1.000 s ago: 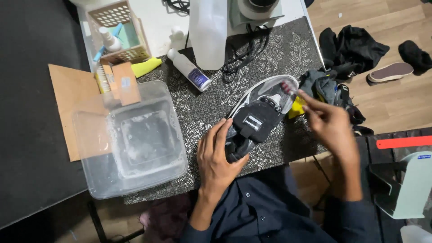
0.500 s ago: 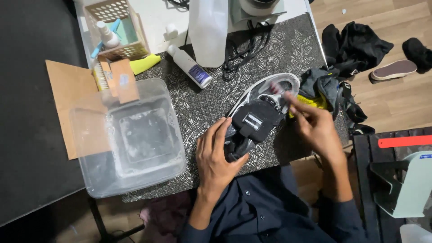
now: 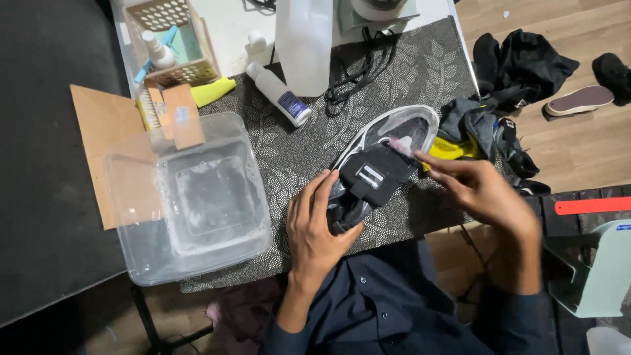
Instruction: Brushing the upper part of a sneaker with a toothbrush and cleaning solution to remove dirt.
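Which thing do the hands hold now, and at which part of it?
The left hand grips the black shoe at its heel end. The right hand reaches its fingertips to the shoe's toe part; whether they hold something small cannot be told.

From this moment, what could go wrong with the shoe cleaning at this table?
1. The shoe lies near the table's front edge, steadied only by the left hand; a hard scrub by the right hand might push it off.
2. The clear tub of water overhangs the table edge; a bump could tip or spill it.
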